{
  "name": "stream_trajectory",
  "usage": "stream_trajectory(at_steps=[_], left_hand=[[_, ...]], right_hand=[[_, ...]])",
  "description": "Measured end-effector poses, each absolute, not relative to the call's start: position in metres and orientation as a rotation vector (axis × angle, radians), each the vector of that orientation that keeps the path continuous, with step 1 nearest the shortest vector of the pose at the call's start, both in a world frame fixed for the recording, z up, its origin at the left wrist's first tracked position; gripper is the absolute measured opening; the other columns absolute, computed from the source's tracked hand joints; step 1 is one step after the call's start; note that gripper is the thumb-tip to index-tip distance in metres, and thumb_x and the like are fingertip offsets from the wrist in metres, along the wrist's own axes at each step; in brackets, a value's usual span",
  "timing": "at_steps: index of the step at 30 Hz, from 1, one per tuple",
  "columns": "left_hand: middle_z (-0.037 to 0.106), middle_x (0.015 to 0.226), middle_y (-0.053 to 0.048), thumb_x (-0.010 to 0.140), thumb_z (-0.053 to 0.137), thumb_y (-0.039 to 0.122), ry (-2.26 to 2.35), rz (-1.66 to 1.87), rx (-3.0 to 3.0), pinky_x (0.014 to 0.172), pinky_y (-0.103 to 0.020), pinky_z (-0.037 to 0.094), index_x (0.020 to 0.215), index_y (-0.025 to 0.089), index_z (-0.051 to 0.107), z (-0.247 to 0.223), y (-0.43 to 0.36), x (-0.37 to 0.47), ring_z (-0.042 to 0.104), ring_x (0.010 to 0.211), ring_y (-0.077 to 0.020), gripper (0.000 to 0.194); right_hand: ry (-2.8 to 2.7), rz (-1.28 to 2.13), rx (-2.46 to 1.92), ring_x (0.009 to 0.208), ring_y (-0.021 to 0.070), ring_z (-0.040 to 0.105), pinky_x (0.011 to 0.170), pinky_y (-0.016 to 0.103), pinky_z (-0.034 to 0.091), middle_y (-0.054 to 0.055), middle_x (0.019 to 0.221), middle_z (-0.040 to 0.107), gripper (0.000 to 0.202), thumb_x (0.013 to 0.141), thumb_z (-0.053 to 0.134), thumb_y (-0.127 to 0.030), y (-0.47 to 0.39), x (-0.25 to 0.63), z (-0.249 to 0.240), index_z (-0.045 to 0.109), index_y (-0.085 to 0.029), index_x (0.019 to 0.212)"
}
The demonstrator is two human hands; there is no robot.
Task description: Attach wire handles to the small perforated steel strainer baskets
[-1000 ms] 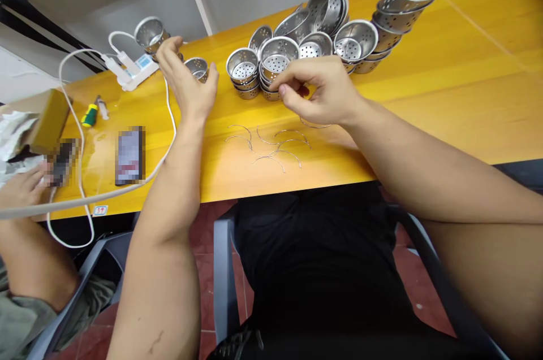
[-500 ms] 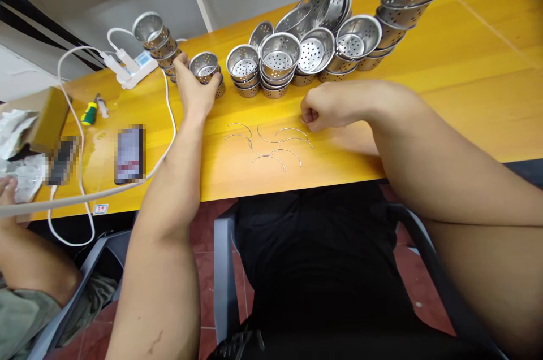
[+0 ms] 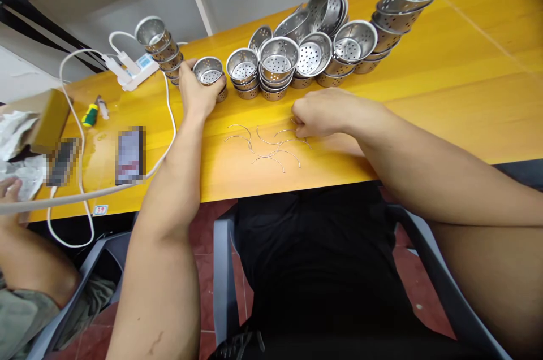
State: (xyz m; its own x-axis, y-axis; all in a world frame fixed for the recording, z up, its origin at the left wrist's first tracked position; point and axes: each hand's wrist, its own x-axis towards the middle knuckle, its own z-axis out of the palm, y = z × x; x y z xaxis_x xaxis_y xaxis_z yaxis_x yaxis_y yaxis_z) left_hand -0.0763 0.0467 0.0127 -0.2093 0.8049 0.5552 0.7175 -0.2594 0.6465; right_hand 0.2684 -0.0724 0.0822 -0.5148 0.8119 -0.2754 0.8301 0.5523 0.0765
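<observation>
My left hand (image 3: 198, 89) is wrapped round a short stack of perforated metal cups (image 3: 208, 72), thumb on the right side. To its left leans a taller cup stack (image 3: 159, 46). My right hand (image 3: 316, 113) is closed, fingertips down near the table at the upper right of several thin curved wires (image 3: 266, 155). A bit of wire shows at its fingertips, but what it grips is mostly hidden. Behind it stand more stacked cups (image 3: 279, 60), some tilted on their sides (image 3: 326, 9).
A tall cup stack (image 3: 399, 18) leans at the back right. On the left lie a power strip (image 3: 136, 73), white cables, a green-yellow screwdriver (image 3: 90, 115), a phone (image 3: 129, 155) and a dark device (image 3: 63, 162). Another person's hand (image 3: 9, 189) is at the far left edge.
My right hand has moved slightly left and down, over the upper right of the wires. My left hand stays round the cups, which have shifted slightly right.
</observation>
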Motion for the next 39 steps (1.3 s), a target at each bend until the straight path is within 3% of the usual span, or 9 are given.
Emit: stream_trajectory(at_steps=[8,11,15,18,21,24,31,35,39], left_hand=[[0.078,0.136,-0.007,0.056,0.111,0.084,1.794,1.448,1.871,0.128,-0.059,0.058,0.129,0.031,0.054,0.014,0.045,-0.077,0.077,0.131,-0.0322,0.107],[0.076,0.144,-0.008,0.057,0.109,0.087,1.744,1.507,1.858,0.134,-0.059,0.054,0.128,0.033,0.055,0.013,0.048,-0.078,0.072,0.143,-0.0350,0.104],[0.074,0.151,-0.003,0.082,0.085,0.102,1.681,1.529,1.990,0.150,-0.050,0.029,0.119,0.031,0.053,0.021,0.041,-0.074,0.038,0.177,-0.0242,0.085],[0.071,0.153,-0.004,0.085,0.072,0.110,1.611,1.520,2.129,0.152,-0.051,0.019,0.124,0.030,0.051,0.035,0.028,-0.066,0.020,0.184,-0.0231,0.091],[0.065,0.155,-0.007,0.072,0.080,0.113,1.567,1.591,2.156,0.150,-0.062,0.030,0.135,0.030,0.052,0.047,0.014,-0.054,0.032,0.180,-0.0352,0.108],[0.063,0.155,-0.009,0.064,0.094,0.106,1.475,1.572,2.160,0.150,-0.068,0.039,0.134,0.034,0.056,0.050,0.004,-0.042,0.042,0.175,-0.0428,0.108],[0.067,0.149,-0.009,0.063,0.100,0.099,1.458,1.481,2.199,0.146,-0.071,0.051,0.130,0.036,0.060,0.047,-0.001,-0.031,0.057,0.165,-0.0455,0.100],[0.068,0.148,-0.010,0.065,0.102,0.094,1.449,1.455,2.187,0.145,-0.069,0.052,0.129,0.035,0.062,0.045,-0.001,-0.029,0.059,0.162,-0.0455,0.096],[0.066,0.153,-0.009,0.069,0.096,0.099,1.418,1.468,2.181,0.142,-0.068,0.056,0.134,0.036,0.058,0.038,0.001,-0.024,0.065,0.158,-0.0440,0.098]], right_hand=[[2.793,-0.278,1.286,0.069,0.0249,0.065,0.062,0.038,0.042,0.004,0.076,0.071,0.022,0.090,0.080,-0.018,-0.065,0.277,0.081,0.062,-0.026,0.080],[2.981,-0.507,1.251,0.069,0.0208,0.063,0.068,0.036,0.045,0.000,0.078,0.072,0.025,0.088,0.076,-0.009,-0.064,0.275,0.078,0.058,-0.026,0.085],[3.219,-0.724,1.131,0.074,0.0202,0.068,0.076,0.034,0.050,0.001,0.084,0.076,0.014,0.094,0.068,-0.010,-0.061,0.271,0.070,0.067,-0.024,0.096],[3.365,-0.666,1.035,0.083,0.0236,0.072,0.081,0.037,0.052,0.006,0.099,0.082,0.013,0.103,0.064,-0.019,-0.059,0.270,0.068,0.076,-0.022,0.105],[3.403,-0.598,1.101,0.087,0.0257,0.071,0.083,0.039,0.052,0.009,0.108,0.083,0.019,0.110,0.060,-0.027,-0.061,0.270,0.070,0.078,-0.024,0.113],[3.355,-0.721,1.258,0.079,0.0251,0.067,0.078,0.040,0.053,0.006,0.098,0.080,0.018,0.113,0.060,-0.032,-0.065,0.269,0.073,0.077,-0.027,0.116],[3.399,-1.137,1.358,0.073,0.0251,0.060,0.073,0.040,0.051,0.001,0.081,0.065,0.029,0.115,0.063,-0.059,-0.066,0.261,0.062,0.070,-0.031,0.114],[3.445,-1.124,1.522,0.069,0.0267,0.055,0.068,0.042,0.049,0.001,0.076,0.059,0.046,0.113,0.058,-0.079,-0.065,0.258,0.059,0.070,-0.034,0.113],[3.496,-1.099,1.582,0.067,0.0270,0.052,0.065,0.043,0.046,0.001,0.077,0.056,0.048,0.112,0.058,-0.082,-0.063,0.257,0.059,0.069,-0.035,0.111]])
